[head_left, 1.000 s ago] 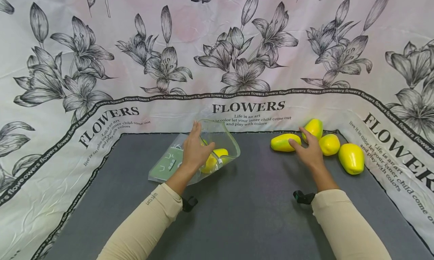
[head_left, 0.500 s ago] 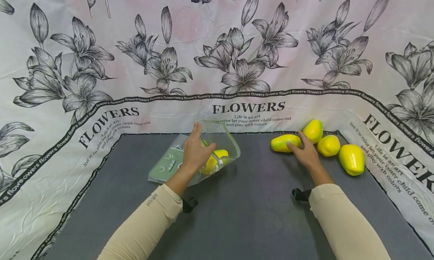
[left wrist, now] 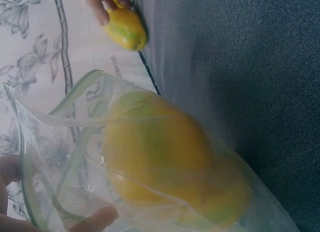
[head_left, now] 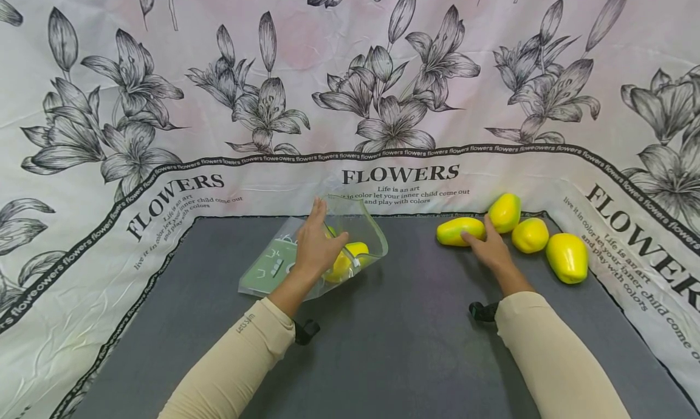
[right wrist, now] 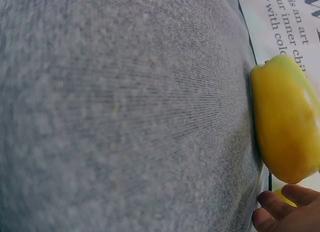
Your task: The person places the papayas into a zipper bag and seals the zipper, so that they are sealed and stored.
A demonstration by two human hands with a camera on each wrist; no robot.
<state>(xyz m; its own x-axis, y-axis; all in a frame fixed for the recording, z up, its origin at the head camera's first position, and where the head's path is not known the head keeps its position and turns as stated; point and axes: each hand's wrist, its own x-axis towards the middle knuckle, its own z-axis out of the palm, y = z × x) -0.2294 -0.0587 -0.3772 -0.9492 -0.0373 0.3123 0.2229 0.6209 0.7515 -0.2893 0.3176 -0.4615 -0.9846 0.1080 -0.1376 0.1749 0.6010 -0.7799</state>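
Note:
My left hand (head_left: 317, 246) is at the mouth of a clear plastic zip bag (head_left: 374, 237), its fingers straight and its thumb spread away from them. Inside the bag, a large yellow fruit with a green streak (left wrist: 155, 152) shows through the plastic, and another yellow one (left wrist: 225, 199) lies partly behind it. My right hand (head_left: 494, 249) reaches to the right end of a long yellow-green fruit (head_left: 456, 232) lying on the grey cloth. Its fingertips (right wrist: 272, 202) are close by that fruit's end in the right wrist view; whether they touch it I cannot tell.
Right of my right hand, yellow fruits sit along the cloth's edge: one at the back (head_left: 504, 212), a rounder one (head_left: 529, 235) and a larger one (head_left: 567, 258). A flower-printed sheet (head_left: 404, 121) rises behind and at both sides of the grey cloth (head_left: 404, 346).
My right hand has shifted slightly left and toward me, closer along the long fruit's right end. My left hand, the bag and the fruits keep nearly the same places.

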